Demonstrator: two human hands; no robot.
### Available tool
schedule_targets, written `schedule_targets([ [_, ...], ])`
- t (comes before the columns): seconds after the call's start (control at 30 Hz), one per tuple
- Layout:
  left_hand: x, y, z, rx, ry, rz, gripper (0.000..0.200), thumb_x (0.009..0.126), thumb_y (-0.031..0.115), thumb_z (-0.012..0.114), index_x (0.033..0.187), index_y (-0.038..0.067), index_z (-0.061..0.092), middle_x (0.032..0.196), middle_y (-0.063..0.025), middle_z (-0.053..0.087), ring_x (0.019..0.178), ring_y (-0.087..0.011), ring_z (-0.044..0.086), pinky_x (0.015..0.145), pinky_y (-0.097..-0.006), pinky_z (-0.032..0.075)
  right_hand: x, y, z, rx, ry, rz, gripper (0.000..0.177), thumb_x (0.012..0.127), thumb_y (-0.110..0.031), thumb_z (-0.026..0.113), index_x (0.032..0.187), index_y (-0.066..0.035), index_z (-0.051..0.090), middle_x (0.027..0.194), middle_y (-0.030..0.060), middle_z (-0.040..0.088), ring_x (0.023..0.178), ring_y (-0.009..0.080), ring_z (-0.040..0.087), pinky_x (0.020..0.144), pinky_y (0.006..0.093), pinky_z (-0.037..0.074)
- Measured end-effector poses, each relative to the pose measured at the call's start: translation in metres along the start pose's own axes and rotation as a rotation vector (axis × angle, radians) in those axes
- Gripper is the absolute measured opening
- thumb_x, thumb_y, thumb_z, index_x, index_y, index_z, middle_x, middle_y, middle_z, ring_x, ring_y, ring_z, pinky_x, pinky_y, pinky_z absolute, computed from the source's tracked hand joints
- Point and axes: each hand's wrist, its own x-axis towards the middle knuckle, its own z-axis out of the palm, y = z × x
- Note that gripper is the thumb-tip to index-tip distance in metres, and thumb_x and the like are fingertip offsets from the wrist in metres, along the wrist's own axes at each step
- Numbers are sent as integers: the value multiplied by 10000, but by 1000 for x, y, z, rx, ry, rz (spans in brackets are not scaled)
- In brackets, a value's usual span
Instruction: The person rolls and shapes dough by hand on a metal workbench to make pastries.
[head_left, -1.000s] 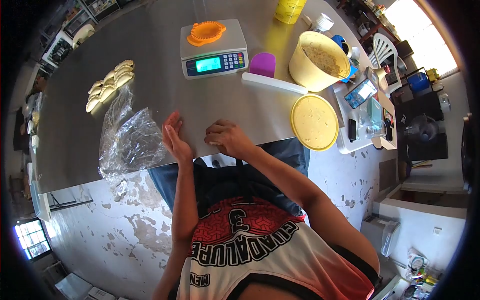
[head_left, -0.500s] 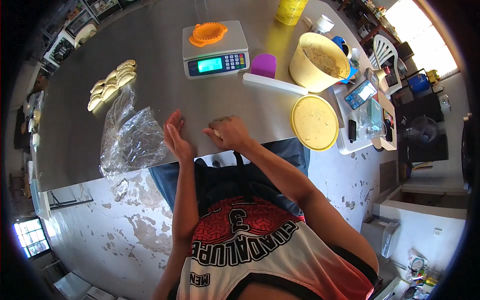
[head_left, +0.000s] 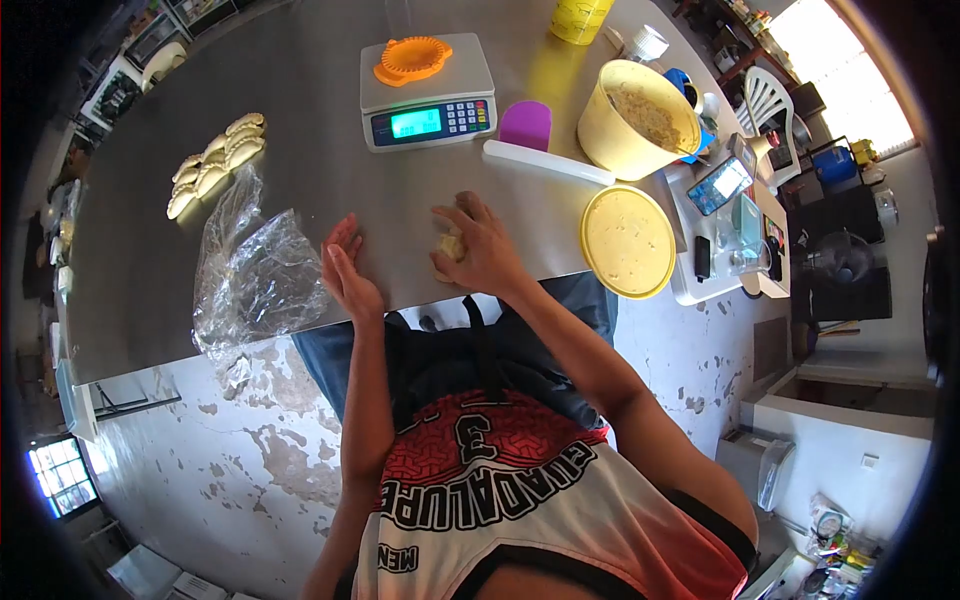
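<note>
A small ball of pale dough [head_left: 452,246] rests on the steel table near its front edge. My right hand [head_left: 485,248] curls around the dough, thumb on the near side and fingers on the far side. To the left, my left hand [head_left: 348,272] is open, its fingers stretched out and its edge towards the tabletop, holding nothing. Beside it lies a crumpled clear plastic bag [head_left: 262,275]. Ahead of both hands stands a digital scale [head_left: 428,95] bearing an orange dumpling press [head_left: 412,62].
Several folded dough turnovers [head_left: 213,165] lie on the table [head_left: 310,150] at left. A purple scraper [head_left: 526,126] and a white bar [head_left: 548,163] sit right of the scale. Further right are a yellow tub [head_left: 600,125] of filling, its lid [head_left: 628,242] and a phone [head_left: 720,186].
My right hand has opened from a closed curl, its fingers spreading so the dough shows between them. It has shifted slightly right. My left hand has barely moved.
</note>
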Motion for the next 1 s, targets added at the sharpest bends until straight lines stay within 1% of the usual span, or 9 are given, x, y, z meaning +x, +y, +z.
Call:
schedule_targets([
  [0.1, 1, -1, -3, 4, 2, 14, 588, 1075, 473, 329, 1268, -19, 587, 1285, -181, 637, 1216, -281, 588, 994, -399, 465, -8, 0, 9, -361, 78, -66, 511, 751, -355, 764, 1180, -101, 653, 1364, 221, 501, 1359, 447, 424, 1105, 566, 356],
  [0.23, 0, 1, -2, 5, 4, 8, 587, 1073, 476, 334, 1271, -16, 587, 1282, -177, 639, 1209, -279, 592, 996, -398, 459, -24, -1, 4, -296, -43, -102, 409, 772, -304, 757, 1108, -99, 647, 1355, 218, 536, 1400, 448, 380, 1149, 561, 316],
  [0.3, -2, 1, 0, 15, -10, 6, 588, 1073, 478, 335, 1273, -15, 586, 1280, -176, 641, 1207, -279, 593, 998, -398, 457, -32, 2, 5, -62, -46, -266, 298, 768, -180, 766, 1014, -88, 626, 1238, 171, 613, 1310, 398, 496, 1085, 517, 408],
  [0.4, -1, 0, -1, 29, -8, 16, 587, 1072, 479, 336, 1275, -12, 586, 1277, -174, 644, 1200, -278, 599, 994, -397, 461, -36, 0, 7, 74, -177, -249, 276, 758, -83, 763, 986, -86, 607, 1109, 114, 652, 1173, 348, 585, 960, 457, 495],
  [0.53, 1, 2, -1, 11, -3, 5, 573, 1074, 470, 340, 1275, -10, 580, 1282, -183, 637, 1212, -280, 594, 1003, -395, 455, -25, 3, 9, 110, -207, -309, 242, 774, -85, 761, 954, -66, 599, 974, 124, 651, 991, 335, 635, 810, 411, 518],
  [0.63, 0, 1, 1, 4, -18, -3, 563, 1077, 461, 339, 1273, -11, 575, 1292, -194, 628, 1232, -287, 585, 1014, -398, 448, -12, 2, 7, 280, -38, -188, 226, 784, -121, 784, 876, -44, 592, 856, 137, 648, 817, 325, 656, 689, 402, 506],
  [0.7, 0, 1, -3, 36, -15, 1, 563, 1078, 460, 336, 1274, -12, 574, 1291, -195, 628, 1233, -287, 584, 1015, -400, 448, -3, 0, 3, 260, 126, -77, 292, 800, -172, 806, 745, -23, 561, 681, 133, 585, 581, 303, 559, 559, 378, 448],
  [0.83, 0, 5, -1, 36, -14, -17, 566, 1080, 453, 324, 1274, -17, 574, 1293, -199, 628, 1235, -289, 583, 1020, -405, 446, 13, 4, -10, 220, 205, -65, 468, 807, -250, 834, 610, -17, 479, 532, 77, 442, 500, 206, 351, 483, 333, 348],
  [1.0, -2, 8, 1, 20, -3, -19, 559, 1083, 436, 313, 1277, -18, 574, 1297, -202, 627, 1234, -290, 584, 1022, -408, 447, 14, 18, -9, 459, 222, 154, 423, 839, -246, 802, 653, -9, 506, 558, 68, 462, 529, 161, 418, 498, 318, 353],
])
